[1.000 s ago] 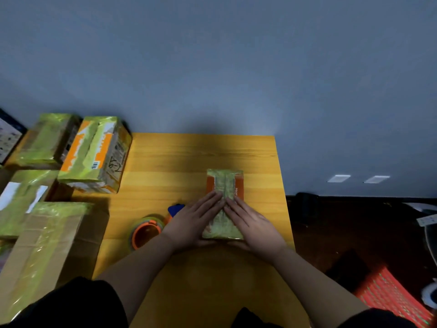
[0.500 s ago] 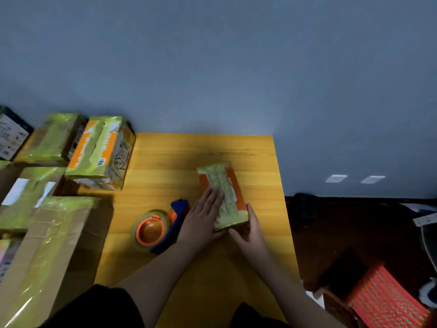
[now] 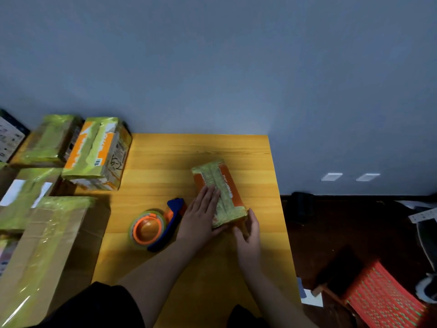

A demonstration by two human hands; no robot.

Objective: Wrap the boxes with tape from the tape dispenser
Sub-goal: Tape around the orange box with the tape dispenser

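Note:
A small orange box [image 3: 221,185] wrapped in yellowish tape lies on the wooden table [image 3: 165,157], turned slightly with its far end to the left. My left hand [image 3: 201,218] lies flat on its near left part, fingers straight. My right hand [image 3: 248,230] touches the box's near right corner with its fingers bent against the end. The tape dispenser [image 3: 153,228], orange reel with a blue handle, rests on the table just left of my left hand, with no hand on it.
Several taped boxes stand at the left: an orange one [image 3: 99,152], a brown one behind it [image 3: 49,138], a large cardboard carton [image 3: 45,252] in front. The table's right edge drops to a dark floor with a red stool [image 3: 383,294].
The box has turned counter-clockwise and shifted right. My right hand slid off its top to the near right corner. My left hand stayed on top.

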